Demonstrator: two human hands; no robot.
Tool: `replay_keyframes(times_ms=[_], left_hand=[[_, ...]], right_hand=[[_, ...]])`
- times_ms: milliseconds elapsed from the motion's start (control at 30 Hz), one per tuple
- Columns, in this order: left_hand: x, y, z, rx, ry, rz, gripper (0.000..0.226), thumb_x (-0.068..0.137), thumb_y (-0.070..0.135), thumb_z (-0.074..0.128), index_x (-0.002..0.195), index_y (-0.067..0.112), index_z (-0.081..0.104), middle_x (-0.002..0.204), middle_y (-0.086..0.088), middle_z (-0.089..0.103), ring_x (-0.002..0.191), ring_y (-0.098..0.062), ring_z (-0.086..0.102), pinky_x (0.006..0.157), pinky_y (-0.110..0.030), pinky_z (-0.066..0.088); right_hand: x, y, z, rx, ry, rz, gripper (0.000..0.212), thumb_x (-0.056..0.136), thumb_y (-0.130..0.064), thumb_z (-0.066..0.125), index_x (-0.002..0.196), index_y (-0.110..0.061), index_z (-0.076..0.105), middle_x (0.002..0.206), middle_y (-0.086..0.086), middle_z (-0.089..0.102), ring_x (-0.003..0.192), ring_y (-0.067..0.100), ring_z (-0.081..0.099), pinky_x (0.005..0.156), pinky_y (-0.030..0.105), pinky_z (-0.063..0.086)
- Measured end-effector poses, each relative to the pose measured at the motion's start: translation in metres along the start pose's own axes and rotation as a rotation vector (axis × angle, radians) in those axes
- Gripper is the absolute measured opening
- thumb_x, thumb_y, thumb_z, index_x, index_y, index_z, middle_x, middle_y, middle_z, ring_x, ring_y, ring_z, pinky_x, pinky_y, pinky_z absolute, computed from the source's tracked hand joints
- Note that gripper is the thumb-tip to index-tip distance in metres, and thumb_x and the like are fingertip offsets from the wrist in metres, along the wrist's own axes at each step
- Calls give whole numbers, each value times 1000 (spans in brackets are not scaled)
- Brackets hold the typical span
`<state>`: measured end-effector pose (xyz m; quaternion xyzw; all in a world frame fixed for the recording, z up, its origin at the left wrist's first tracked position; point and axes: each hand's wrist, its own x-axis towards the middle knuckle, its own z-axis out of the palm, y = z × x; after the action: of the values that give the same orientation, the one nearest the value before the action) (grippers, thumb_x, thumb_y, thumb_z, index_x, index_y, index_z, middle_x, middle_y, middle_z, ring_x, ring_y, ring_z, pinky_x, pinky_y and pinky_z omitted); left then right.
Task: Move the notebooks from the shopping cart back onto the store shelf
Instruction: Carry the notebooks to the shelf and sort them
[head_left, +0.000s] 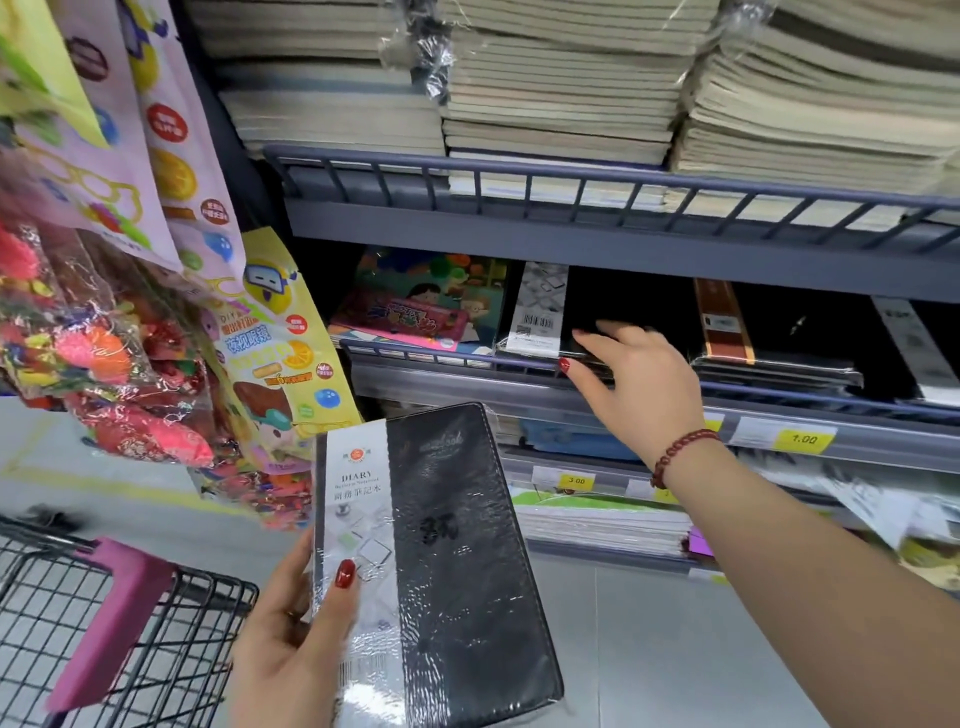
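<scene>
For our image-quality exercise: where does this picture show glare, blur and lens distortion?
Head view: glare on the shrink-wrapped diary; motion blur on the lower-right papers; wide-angle bending of the shelf rail; deep shadow behind the right hand.

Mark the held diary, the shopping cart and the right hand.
diary (457, 561): head view, middle of the black cover.
shopping cart (223, 583): head view, black wire rim near the corner.
right hand (644, 387): head view, back of the hand.
</scene>
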<state>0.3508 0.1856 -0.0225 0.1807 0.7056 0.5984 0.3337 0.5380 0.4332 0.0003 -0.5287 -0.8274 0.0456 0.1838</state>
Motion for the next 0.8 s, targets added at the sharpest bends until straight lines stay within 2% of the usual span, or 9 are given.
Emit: replay_keyframes(times_ms=[133,333,433,500,533,600,667,733,800], left_hand=[[0,1,6,5,-16,18,44,84,0,63,117,28,62,90,7,75,56,5,62,54,-3,46],[-2,4,17,-4,-35,13,46,85,0,61,125,23,60,95,-11,71,53,7,59,55,-3,46],[-3,8,23,4,-68,23,46,85,3,61,126,24,59,96,-8,69,48,6,54,52,-3,45],[0,8,24,-8,-91,28,47,85,6,61,128,24,57,108,-5,70,58,5,59,55,-4,46],[2,7,25,-17,-101,29,48,84,8,61,129,23,57,112,-5,70,68,3,64,58,-4,47],[5,5,26,-21,-117,25,50,81,14,63,129,24,57,117,-4,69,99,-8,66,68,-4,48],[7,5,26,-30,-111,5,55,76,21,65,129,25,57,121,-6,67,108,-17,62,77,-9,50],[7,7,27,-29,-107,1,60,72,28,66,131,27,55,123,-7,65,117,-19,58,88,-21,50],[7,13,30,-30,-119,18,63,70,32,66,132,28,55,123,-3,66,126,-20,52,94,-28,45]], right_hand=[[-1,6,7,-3,-75,16,43,94,-39,51,134,-24,53,140,6,51,125,28,47,100,37,41],[-11,12,19,40,42,-28,36,90,-25,60,124,-14,62,124,13,63,112,34,57,92,41,48],[-10,13,19,66,8,-16,40,91,-24,59,128,-13,58,131,15,58,120,34,52,100,43,44],[-12,12,14,93,-60,-19,45,91,-27,58,134,-13,52,138,14,51,129,32,44,109,42,36],[-18,9,10,130,-70,-32,45,92,-27,57,134,-13,52,141,12,49,132,30,41,112,40,32],[-37,-1,3,234,-28,-70,42,90,-27,59,130,-14,57,138,6,51,129,21,43,110,33,33],[-62,-15,-5,437,-50,-3,40,88,-32,60,125,-17,60,118,-5,59,112,7,52,98,19,39],[-84,-30,-15,790,-267,205,42,85,-35,66,124,-23,58,99,-9,65,90,1,61,81,11,46],[-99,-41,-24,1107,-492,349,50,80,-30,70,127,-29,54,94,2,69,83,10,67,75,19,53]])
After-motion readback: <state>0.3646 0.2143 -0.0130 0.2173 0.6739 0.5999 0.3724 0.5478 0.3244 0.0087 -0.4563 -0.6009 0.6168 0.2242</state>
